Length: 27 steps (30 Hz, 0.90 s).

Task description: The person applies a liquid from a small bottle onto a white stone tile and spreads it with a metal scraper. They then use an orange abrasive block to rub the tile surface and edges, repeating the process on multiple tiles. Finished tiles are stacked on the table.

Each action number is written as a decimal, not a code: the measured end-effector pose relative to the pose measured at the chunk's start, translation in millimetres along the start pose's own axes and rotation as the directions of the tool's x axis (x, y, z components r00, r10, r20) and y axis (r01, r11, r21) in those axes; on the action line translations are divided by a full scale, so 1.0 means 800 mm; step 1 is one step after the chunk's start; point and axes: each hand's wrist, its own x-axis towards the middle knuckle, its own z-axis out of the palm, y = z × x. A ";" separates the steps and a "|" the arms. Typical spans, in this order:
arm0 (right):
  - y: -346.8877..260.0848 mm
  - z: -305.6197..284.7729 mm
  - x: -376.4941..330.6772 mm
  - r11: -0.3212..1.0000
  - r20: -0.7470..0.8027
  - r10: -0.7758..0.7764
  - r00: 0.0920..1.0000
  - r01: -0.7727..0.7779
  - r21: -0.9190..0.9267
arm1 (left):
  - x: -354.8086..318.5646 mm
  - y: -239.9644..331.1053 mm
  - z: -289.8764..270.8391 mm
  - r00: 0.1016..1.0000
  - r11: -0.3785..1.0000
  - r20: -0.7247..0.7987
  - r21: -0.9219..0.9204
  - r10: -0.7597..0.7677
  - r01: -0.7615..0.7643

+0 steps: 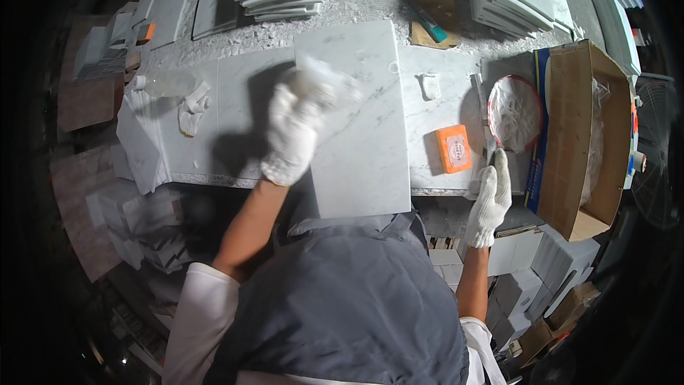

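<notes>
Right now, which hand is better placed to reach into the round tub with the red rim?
The right hand, probably. It rests at the bench edge just below the red-rimmed tub, while the left hand is busy holding a cloth on the marble slab.

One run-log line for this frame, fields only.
left hand: gloved, pressing pale cloth on marble tile | right hand: gloved, at bench edge near orange block | tile overhangs bench

Both hands gloved – left hand [293, 135] stretched forward, palm down, blurred; right hand [490, 199] out to side, fingers extended.
</notes>
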 end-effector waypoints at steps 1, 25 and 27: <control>0.005 -0.007 0.009 1.000 -0.042 -0.017 0.999 0.016 -0.008 | 0.009 0.003 -0.011 0.997 0.992 -0.031 -0.102 0.068 -0.071; 0.035 -0.034 0.062 0.968 -0.131 -0.186 0.974 0.159 -0.196 | 0.005 0.009 0.036 0.982 0.785 0.009 0.600 0.188 -0.156; 0.031 -0.032 0.062 0.980 -0.128 -0.125 0.984 0.103 -0.168 | -0.003 0.003 0.043 0.978 0.769 0.084 0.607 0.189 -0.201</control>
